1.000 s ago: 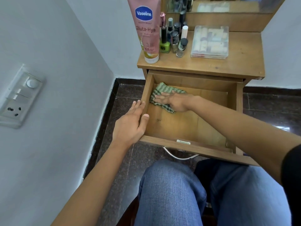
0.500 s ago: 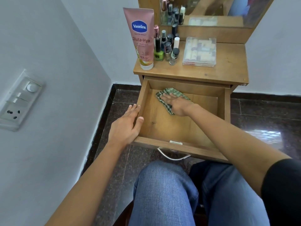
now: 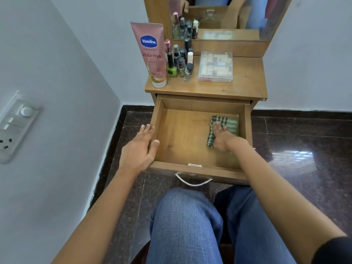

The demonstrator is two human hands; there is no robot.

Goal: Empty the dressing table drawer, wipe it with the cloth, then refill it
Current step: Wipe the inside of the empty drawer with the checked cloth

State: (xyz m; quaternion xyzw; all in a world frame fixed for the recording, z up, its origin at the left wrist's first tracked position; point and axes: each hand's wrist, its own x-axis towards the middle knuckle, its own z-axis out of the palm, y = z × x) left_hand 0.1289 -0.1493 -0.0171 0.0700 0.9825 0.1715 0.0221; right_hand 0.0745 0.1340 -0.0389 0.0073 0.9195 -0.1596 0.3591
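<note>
Pulled well out over the knees, the dressing table's drawer (image 3: 200,166), with a metal handle (image 3: 193,181) at its front. Inside, close to the right wall and toward the back: green checked cloth (image 3: 229,123), bunched flat on the wooden bottom. Pressed down on that cloth, right hand (image 3: 221,138), fingers stretched forward and spread, palm on the near part of it. Thumb possibly tucked under the fabric's edge, hard to tell from here. At the drawer's left wall near the front corner, left hand (image 3: 139,147), resting there with fingers straight along the outside and thumb laid over the rim to the inside, loose rather than clenched.

Up on the surface (image 3: 245,82): pink Vaseline tube (image 3: 152,54) standing cap-down at the left edge, a cluster of small bottles (image 3: 180,61) just beside it, a clear plastic box (image 3: 215,66) of small items further right, apart from the bottles. Behind these, a mirror (image 3: 228,16) in a wooden frame. Blue jeans (image 3: 184,225) in the foreground, dark polished floor (image 3: 304,178) beneath, switch plate (image 3: 15,126) on the wall to the left.
</note>
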